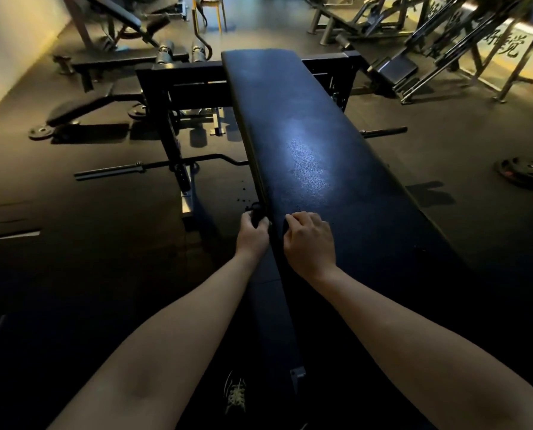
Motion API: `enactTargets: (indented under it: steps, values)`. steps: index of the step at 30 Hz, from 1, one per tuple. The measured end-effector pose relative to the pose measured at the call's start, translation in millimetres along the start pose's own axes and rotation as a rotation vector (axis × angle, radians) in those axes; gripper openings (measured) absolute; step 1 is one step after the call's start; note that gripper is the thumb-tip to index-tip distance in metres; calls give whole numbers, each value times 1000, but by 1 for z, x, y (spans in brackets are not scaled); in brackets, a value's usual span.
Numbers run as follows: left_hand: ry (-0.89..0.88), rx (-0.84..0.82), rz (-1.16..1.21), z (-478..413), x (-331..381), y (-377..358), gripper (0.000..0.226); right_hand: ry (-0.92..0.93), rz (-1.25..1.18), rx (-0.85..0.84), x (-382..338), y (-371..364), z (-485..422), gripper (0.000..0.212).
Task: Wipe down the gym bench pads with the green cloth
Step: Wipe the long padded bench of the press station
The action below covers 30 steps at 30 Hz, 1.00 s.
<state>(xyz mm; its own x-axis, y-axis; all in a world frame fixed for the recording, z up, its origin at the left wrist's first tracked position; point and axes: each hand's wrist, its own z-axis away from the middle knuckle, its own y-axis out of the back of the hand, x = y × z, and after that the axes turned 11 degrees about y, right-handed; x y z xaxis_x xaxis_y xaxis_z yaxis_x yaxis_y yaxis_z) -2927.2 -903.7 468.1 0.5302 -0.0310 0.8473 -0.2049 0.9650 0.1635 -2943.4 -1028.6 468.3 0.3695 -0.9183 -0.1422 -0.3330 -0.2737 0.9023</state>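
Grip of the left hand [254, 231] on a small dark object [255, 211] beside the long black gym bench pad [305, 135] suggests bracing; right hand [310, 240] curled, hold unclear

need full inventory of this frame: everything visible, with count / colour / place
bench pad: 1, black, centre, running away from the camera
bench frame: 1, black, behind the pad's left side
curl bar: 1, black, floor, passing under the bench
weight plates: 3 visible, black, floor; one right, two left
other benches: 2, black, upper left
chair: 1, yellow legs, top centre
machines: several, dark, top right
shoe: 1, dark with pale laces, bottom centre
green cloth: cannot make out, too dark
left hand: 1, grips a dark object at the pad's left edge
right hand: 1, fingers curled, on the pad near that edge
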Motion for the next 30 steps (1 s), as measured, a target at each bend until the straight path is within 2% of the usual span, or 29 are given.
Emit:
enactTargets:
  steps: [6, 10, 14, 17, 20, 22, 24, 25, 27, 30]
  values:
    - [43, 23, -13, -8, 4, -8, 25, 9, -29, 48, 3, -3, -3, 24]
    - [-23, 78, -107, 7, -13, -6, 29, -8, -58, 64, 1, -1, -1, 24]
    - [-67, 86, -112, 40, -23, -5, 26, -8, -98, 6, -1, 6, 4, 26]
    - [-123, 104, -95, 58, -25, 1, 22, 10, -147, -101, 0, 18, 5, 30]
    - [-169, 95, 61, 69, -11, 1, 17, 39, -335, -145, 1, 32, -2, 38]
    - [-178, 83, 177, 74, 5, -5, 15, 25, -643, -118, -2, 41, -6, 42]
    - [-157, -3, 318, 77, 24, -13, 26, -49, -939, -99, -3, 48, -12, 45]
    - [-138, -62, 389, 78, 32, -17, 33, -61, -1004, -79, -2, 51, -16, 48]
    - [-119, -131, 466, 72, 44, -20, 38, -38, -1011, -63, 5, 48, -26, 55]
    - [-137, -122, 334, 49, 49, -24, 49, -48, -884, -68, 16, 41, -44, 52]
